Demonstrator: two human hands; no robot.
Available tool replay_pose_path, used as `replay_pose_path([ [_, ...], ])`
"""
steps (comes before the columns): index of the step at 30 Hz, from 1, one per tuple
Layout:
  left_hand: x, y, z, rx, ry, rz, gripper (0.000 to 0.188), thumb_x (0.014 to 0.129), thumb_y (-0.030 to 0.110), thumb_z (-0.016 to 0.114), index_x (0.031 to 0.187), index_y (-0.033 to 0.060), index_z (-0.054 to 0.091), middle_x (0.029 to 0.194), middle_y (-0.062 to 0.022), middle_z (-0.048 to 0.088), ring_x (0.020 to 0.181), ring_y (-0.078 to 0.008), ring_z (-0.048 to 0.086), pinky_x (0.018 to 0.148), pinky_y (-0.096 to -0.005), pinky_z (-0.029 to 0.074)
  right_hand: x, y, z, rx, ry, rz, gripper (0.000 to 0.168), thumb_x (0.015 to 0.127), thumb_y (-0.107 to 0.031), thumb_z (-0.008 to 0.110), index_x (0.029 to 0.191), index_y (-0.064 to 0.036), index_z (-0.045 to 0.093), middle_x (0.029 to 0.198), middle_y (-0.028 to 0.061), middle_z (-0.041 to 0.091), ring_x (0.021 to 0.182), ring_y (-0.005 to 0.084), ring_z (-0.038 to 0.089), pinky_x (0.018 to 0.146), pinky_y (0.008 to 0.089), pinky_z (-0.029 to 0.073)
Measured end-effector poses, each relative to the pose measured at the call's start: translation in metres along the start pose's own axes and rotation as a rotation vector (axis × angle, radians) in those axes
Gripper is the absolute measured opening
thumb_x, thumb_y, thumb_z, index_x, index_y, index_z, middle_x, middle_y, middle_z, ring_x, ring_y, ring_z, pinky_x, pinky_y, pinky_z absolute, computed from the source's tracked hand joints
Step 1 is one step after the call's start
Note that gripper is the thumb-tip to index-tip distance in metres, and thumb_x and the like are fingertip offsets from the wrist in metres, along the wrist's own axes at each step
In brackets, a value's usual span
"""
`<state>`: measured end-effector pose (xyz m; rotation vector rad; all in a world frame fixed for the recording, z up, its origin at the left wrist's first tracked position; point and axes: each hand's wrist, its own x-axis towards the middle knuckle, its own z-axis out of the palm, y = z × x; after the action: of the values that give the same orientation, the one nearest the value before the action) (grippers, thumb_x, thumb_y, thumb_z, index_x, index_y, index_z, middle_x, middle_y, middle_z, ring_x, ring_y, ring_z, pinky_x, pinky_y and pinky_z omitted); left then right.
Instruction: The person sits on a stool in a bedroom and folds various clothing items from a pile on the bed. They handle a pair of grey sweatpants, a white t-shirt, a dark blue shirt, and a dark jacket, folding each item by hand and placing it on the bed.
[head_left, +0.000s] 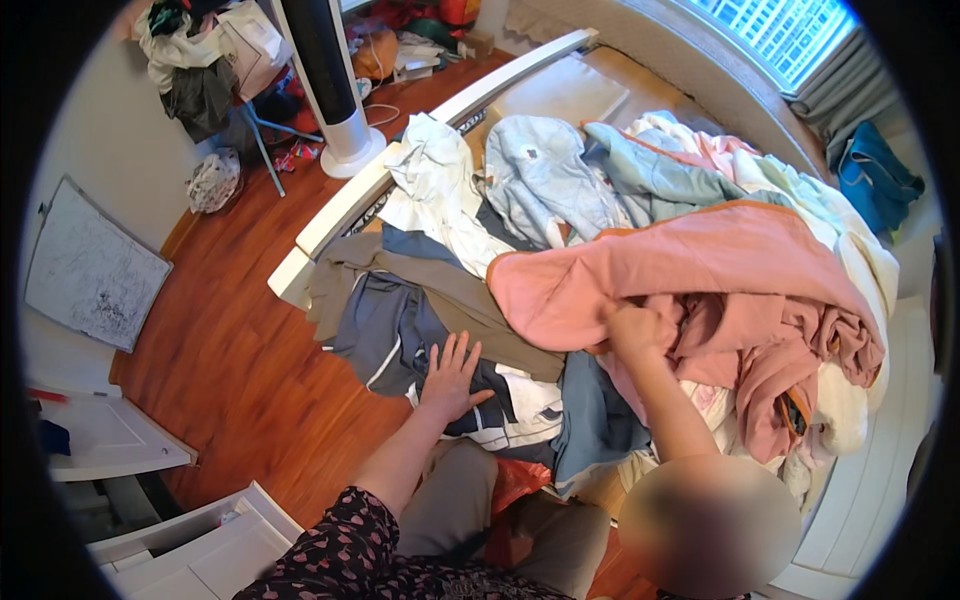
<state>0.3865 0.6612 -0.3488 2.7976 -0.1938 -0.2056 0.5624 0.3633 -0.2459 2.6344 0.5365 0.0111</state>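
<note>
My left hand (452, 379) lies with its fingers spread on dark blue trousers (382, 315) with a white stripe, at the near left of a clothes pile. My right hand (634, 330) is curled into the edge of a pink quilt (697, 244) with orange binding; its fingertips are hidden. The quilt is bunched across the right of the pile. Brown-grey trousers (442, 289) stretch between my two hands. White-and-black fabric (532, 397) sits just right of my left hand, and a blue-grey cloth (600, 412) hangs below my right hand.
The pile lies on a bed with a white rail (450, 142). Farther back are a light-blue garment (544, 172) and a white garment (435, 176). A tower fan (352, 146) stands beyond the rail. An open drawer (202, 540) juts out at lower left. A blurred oval covers the lower right.
</note>
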Motion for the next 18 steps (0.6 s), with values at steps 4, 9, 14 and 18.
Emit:
replay_pose_path([
  [4, -0.004, -0.015, 0.009, 0.016, 0.049, -0.028, 0.098, 0.084, 0.063, 0.067, 0.156, 0.0081, 0.031, 0.164, -0.0186, 0.019, 0.152, -0.0372, 0.016, 0.12, -0.058, 0.014, 0.038, 0.134, -0.011, 0.214, 0.078, 0.33, 0.026, 0.089, -0.019, 0.06, 0.112, -0.011, 0.068, 0.104, 0.0131, 0.07, 0.094, 0.0279, 0.067, 0.082, 0.0419, 0.053],
  [9, 0.004, -0.011, 0.007, -0.014, 0.008, 0.006, 0.098, 0.085, 0.063, 0.065, 0.158, 0.0082, 0.027, 0.164, -0.0184, 0.017, 0.152, -0.0372, 0.014, 0.121, -0.0585, 0.014, 0.0, 0.327, -0.011, 1.282, 0.586, 0.996, 0.029, 0.097, -0.023, 0.057, 0.12, -0.007, 0.061, 0.113, 0.0144, 0.066, 0.106, 0.024, 0.062, 0.092, 0.038, 0.05],
  [14, 0.003, -0.014, 0.006, -0.002, -0.012, -0.012, 0.098, 0.087, 0.064, 0.063, 0.159, 0.0089, 0.024, 0.165, -0.0173, 0.014, 0.153, -0.0358, 0.011, 0.122, -0.0573, 0.012, 0.009, 0.229, 0.023, 1.02, 0.49, 0.552, 0.052, 0.093, -0.027, 0.066, 0.136, -0.003, 0.05, 0.119, 0.0199, 0.064, 0.114, 0.0295, 0.06, 0.1, 0.0394, 0.046],
  [18, 0.007, -0.011, 0.003, -0.045, 0.127, 0.035, 0.087, 0.087, 0.06, 0.065, 0.15, 0.0067, 0.039, 0.154, -0.0183, 0.034, 0.145, -0.0372, 0.027, 0.117, -0.0577, 0.021, 0.003, 0.174, 0.002, 0.756, 0.192, 0.327, 0.075, 0.084, -0.018, 0.073, 0.149, -0.005, 0.037, 0.131, 0.0288, 0.054, 0.118, 0.0434, 0.056, 0.102, 0.0457, 0.045],
])
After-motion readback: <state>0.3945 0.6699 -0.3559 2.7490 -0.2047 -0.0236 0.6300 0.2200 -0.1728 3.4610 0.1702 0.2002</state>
